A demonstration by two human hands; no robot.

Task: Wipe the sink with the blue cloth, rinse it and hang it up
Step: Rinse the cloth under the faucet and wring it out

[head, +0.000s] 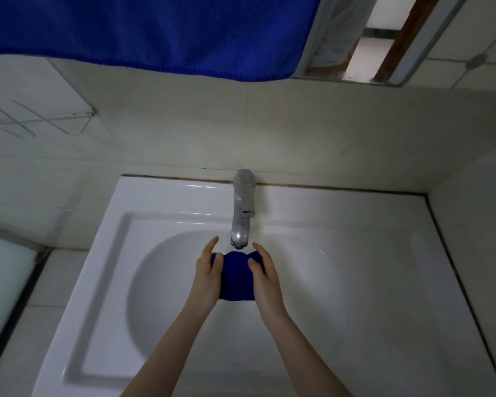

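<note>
Left hand (208,272) and right hand (267,277) both grip the bunched blue cloth (236,279), thumbs pressed on top. Cloth sits over the sink (103,253), just under the tap (242,213) spout.

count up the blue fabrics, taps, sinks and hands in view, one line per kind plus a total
blue fabrics: 2, the bunched dark blue cloth and the large blue towel hanging at the top
taps: 1, the chrome tap
sinks: 1, the white ceramic sink
hands: 2, the left hand and the right hand, both holding the cloth
total: 6
</note>
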